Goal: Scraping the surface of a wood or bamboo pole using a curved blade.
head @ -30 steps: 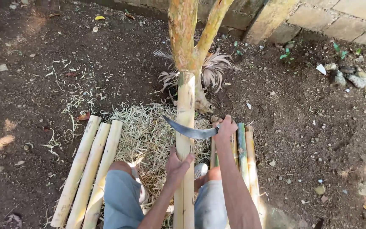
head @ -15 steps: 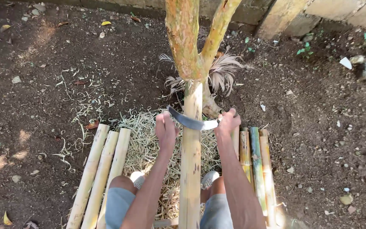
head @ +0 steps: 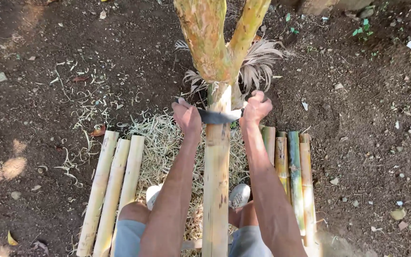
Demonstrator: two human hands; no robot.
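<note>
A forked tree trunk (head: 209,38) rises out of the top edge, and a pale bamboo pole (head: 217,166) leans against its fork, the pole's lower end cut off by the bottom edge between the person's knees. Peeled bamboo pieces (head: 115,181) lie on the soil to the left, greener ones (head: 291,166) to the right, partly hidden behind the right forearm. The left hand (head: 186,116) and right hand (head: 255,107) are each clenched tight around one end of a curved blade (head: 219,116) laid across the pole, its ends and any handle hidden inside the fists.
</note>
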